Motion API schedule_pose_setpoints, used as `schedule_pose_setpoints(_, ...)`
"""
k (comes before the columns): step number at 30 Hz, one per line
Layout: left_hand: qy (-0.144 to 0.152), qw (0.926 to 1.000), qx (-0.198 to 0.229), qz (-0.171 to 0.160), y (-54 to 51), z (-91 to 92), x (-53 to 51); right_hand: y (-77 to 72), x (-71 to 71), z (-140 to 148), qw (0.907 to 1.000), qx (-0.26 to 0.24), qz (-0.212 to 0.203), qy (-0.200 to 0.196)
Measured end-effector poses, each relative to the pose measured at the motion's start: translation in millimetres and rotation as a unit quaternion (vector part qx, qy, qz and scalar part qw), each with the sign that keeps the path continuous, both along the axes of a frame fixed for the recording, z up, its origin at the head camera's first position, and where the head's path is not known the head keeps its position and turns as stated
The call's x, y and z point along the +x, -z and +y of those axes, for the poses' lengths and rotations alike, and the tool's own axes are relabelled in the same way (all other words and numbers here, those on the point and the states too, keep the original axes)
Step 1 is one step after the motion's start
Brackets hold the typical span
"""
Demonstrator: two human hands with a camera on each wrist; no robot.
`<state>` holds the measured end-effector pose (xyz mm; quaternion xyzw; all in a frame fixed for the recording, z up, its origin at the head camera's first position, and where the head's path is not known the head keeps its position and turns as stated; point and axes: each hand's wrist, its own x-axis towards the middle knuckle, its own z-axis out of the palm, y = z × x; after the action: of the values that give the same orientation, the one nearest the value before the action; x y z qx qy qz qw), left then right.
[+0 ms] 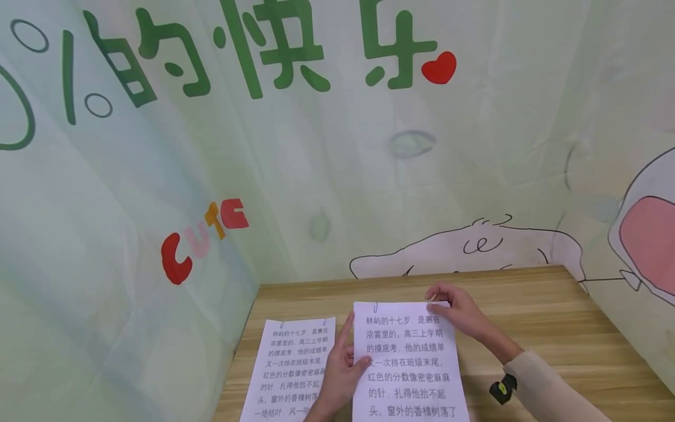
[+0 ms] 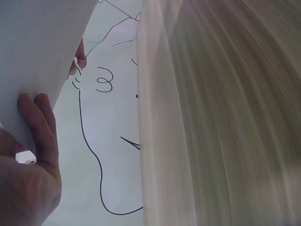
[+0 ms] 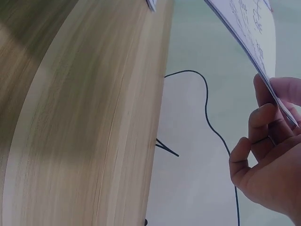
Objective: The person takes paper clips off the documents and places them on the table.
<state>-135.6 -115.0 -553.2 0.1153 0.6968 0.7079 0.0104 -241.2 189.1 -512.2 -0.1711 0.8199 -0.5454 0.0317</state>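
Note:
A stack of printed sheets (image 1: 408, 363) with a paper clip (image 1: 375, 308) at its top left is held up off the table. My left hand (image 1: 340, 375) grips its left edge, thumb on the front and fingers behind, as the left wrist view shows the hand (image 2: 35, 155) against the back of the paper (image 2: 37, 52). At the top right corner my right hand (image 1: 464, 313) pinches the stack by a second clip. In the right wrist view the hand (image 3: 273, 155) has thumb and forefinger on the corner of the sheets (image 3: 249, 42).
Another clipped stack of printed sheets (image 1: 290, 369) lies on the wooden table (image 1: 527, 305) at the left, partly behind my left hand. A printed curtain (image 1: 327, 176) stands behind the table and along both sides. A dark wristband (image 1: 503, 389) hangs by my right sleeve.

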Motion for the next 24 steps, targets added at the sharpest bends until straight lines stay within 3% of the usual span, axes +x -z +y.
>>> schedule_pose_setpoints(24, -0.012, 0.9999, -0.007, -0.009, -0.6, -3.2, 4.8, -2.9, -7.1, 10, 0.9993, -0.009, -0.005, 0.035)
